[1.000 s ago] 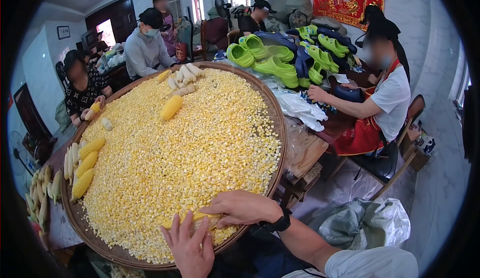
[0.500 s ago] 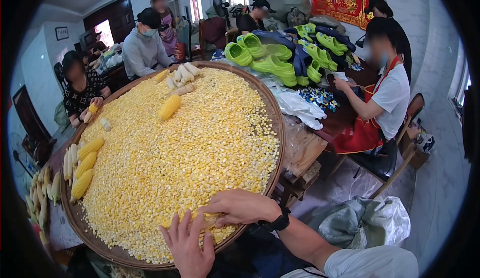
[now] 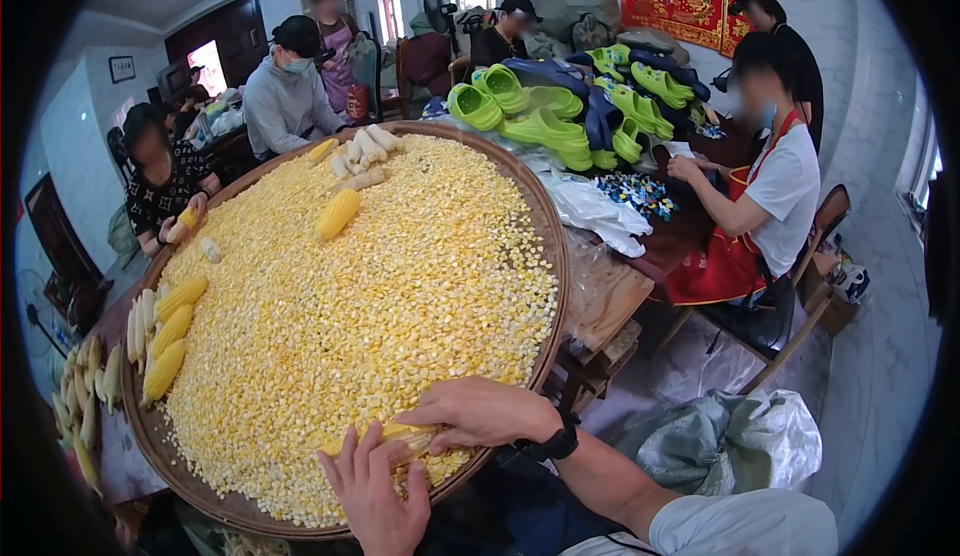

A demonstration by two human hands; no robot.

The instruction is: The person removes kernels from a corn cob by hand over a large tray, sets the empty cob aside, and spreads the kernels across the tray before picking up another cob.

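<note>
A partly stripped corn cob (image 3: 408, 442) lies low over the loose corn kernels (image 3: 370, 286), near the front rim of a wide round tray (image 3: 560, 296). My left hand (image 3: 378, 491) grips one end, its fingers laid over the cob and partly hiding it. On the other side my right hand (image 3: 482, 414) bends its fingers and thumb onto the cob; a dark watch is on that wrist. A whole yellow cob (image 3: 338, 214) rests on the kernels farther back. Several yellow cobs (image 3: 172, 341) lie at the left rim, and stripped cobs (image 3: 362, 152) are piled at the far rim.
Unhusked corn ears (image 3: 85, 396) lie left of the tray. A person (image 3: 165, 186) at the left rim holds a cob. Green and navy clogs (image 3: 560, 121) crowd a table at right, where a person in a red apron (image 3: 775, 186) sits. A silvery sack (image 3: 730, 446) stands lower right.
My right fingers have shifted slightly on the cob, and more of its bare, pale part shows. My left hand stays nearly in place.
</note>
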